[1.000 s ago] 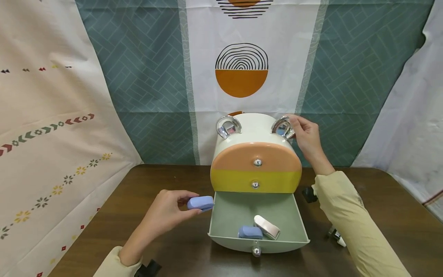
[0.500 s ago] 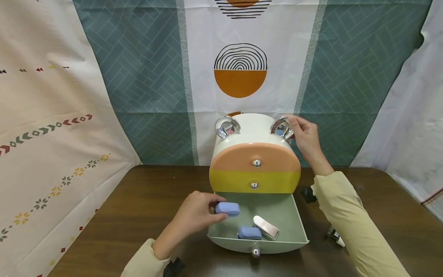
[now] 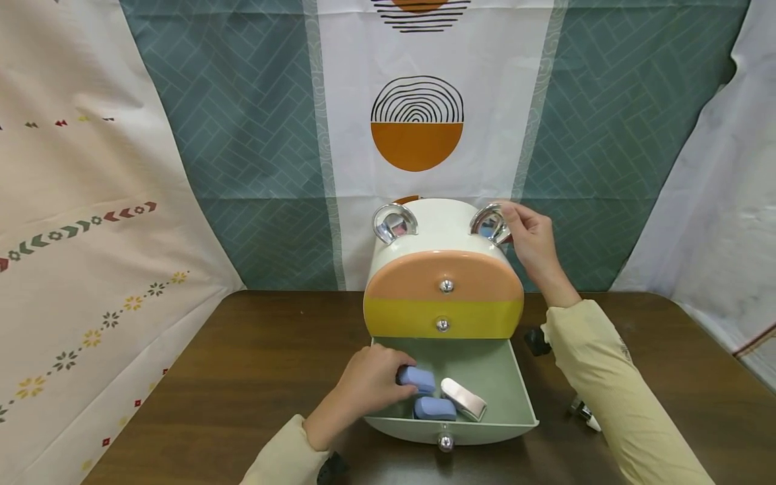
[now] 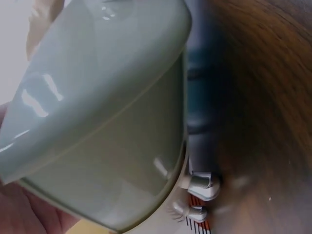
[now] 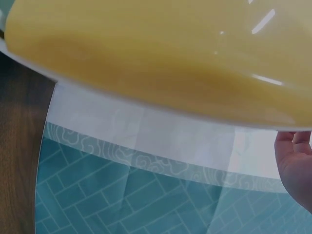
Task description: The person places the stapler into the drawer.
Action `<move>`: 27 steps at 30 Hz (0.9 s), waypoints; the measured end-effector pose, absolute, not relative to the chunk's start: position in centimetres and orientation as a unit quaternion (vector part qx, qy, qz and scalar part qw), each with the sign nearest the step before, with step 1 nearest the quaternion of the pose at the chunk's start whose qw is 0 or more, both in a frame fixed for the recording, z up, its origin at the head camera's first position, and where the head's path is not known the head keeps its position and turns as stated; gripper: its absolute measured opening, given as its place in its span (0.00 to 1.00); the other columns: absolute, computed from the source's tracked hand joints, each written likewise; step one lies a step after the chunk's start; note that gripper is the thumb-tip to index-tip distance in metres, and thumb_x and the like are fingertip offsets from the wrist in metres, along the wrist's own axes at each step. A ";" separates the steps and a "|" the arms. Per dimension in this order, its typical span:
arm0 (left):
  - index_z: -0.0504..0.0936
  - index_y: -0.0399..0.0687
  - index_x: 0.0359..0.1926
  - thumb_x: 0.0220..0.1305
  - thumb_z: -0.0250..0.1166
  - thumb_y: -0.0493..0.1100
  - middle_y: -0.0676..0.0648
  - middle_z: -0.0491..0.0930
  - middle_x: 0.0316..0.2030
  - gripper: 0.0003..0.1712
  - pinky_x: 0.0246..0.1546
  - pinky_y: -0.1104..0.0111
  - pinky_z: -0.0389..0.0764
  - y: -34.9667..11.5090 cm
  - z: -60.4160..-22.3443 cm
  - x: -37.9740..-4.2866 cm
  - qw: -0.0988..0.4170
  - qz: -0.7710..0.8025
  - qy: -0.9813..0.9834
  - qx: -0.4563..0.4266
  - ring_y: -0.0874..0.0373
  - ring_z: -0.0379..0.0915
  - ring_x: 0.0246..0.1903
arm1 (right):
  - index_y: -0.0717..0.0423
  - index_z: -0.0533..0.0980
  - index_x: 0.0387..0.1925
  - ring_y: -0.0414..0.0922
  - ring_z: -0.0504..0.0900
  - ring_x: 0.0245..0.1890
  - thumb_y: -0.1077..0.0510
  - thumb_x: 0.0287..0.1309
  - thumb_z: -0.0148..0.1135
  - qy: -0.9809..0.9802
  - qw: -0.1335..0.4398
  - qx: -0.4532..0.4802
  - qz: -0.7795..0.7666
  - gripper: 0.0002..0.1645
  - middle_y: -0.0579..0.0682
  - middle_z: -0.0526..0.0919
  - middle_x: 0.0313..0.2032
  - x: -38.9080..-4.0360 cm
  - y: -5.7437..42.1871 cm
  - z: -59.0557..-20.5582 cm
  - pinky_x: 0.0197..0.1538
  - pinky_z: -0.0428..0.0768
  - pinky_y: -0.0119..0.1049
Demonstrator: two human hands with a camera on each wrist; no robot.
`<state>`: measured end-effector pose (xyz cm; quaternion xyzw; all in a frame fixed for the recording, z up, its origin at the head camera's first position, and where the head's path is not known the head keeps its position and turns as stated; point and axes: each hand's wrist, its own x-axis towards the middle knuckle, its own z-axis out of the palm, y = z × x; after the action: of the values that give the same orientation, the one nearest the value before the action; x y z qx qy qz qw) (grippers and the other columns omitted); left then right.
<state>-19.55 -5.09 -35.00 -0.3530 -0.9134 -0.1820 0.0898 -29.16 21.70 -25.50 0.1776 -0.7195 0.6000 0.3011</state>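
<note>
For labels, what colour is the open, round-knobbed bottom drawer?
The bottom drawer is pale green, clearest in the head view.

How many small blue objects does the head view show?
2: one blue object in the left hand at the open green drawer, a second blue object inside the drawer, beside the white object. Others may be hidden.

One pale green drawer (image 4: 97, 112), glossy, lying aslant across left and centre. One left hand (image 4: 31, 209), lower left edge, partly hidden by the drawer. Two silvery fittings (image 4: 204, 187), side by side, low right of centre. Brown wood-grained worktop (image 4: 265, 112), right.
</note>
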 end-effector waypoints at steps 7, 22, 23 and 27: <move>0.85 0.51 0.32 0.43 0.72 0.47 0.58 0.79 0.22 0.12 0.16 0.76 0.62 -4.3 -35.8 -19.9 0.086 -0.121 -0.921 -0.361 0.70 0.63 0.19 | 0.55 0.79 0.46 0.37 0.76 0.34 0.54 0.64 0.50 -0.717 0.297 0.181 0.604 0.16 0.30 0.80 0.36 -29.1 21.6 -25.5 0.29 0.74 0.24; 0.81 0.53 0.20 0.43 0.72 0.46 0.61 0.66 0.13 0.07 0.14 0.77 0.55 -3.1 -36.1 -20.1 0.045 -0.100 -0.913 -0.392 0.69 0.56 0.15 | 0.55 0.79 0.46 0.35 0.75 0.32 0.54 0.64 0.50 -0.720 0.296 0.180 0.601 0.16 0.30 0.80 0.35 -29.1 21.7 -25.5 0.29 0.74 0.25; 0.81 0.53 0.19 0.43 0.72 0.46 0.61 0.66 0.12 0.07 0.14 0.77 0.56 -2.9 -36.1 -20.1 0.039 -0.104 -0.912 -0.395 0.69 0.57 0.15 | 0.54 0.79 0.46 0.36 0.75 0.32 0.54 0.64 0.50 -0.721 0.296 0.179 0.600 0.16 0.30 0.80 0.35 -29.1 21.7 -25.6 0.29 0.74 0.25; 0.81 0.53 0.19 0.43 0.72 0.46 0.62 0.68 0.14 0.07 0.15 0.78 0.59 -2.5 -36.1 -20.1 0.022 -0.113 -0.909 -0.400 0.70 0.60 0.15 | 0.54 0.79 0.46 0.37 0.75 0.32 0.54 0.64 0.50 -0.723 0.295 0.178 0.599 0.16 0.30 0.80 0.34 -29.2 21.7 -25.6 0.29 0.74 0.25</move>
<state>-20.08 -2.51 -36.13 -0.3997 -0.9094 -0.1130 0.0223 -29.16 21.73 -25.60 0.1778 -0.7226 0.5993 0.2950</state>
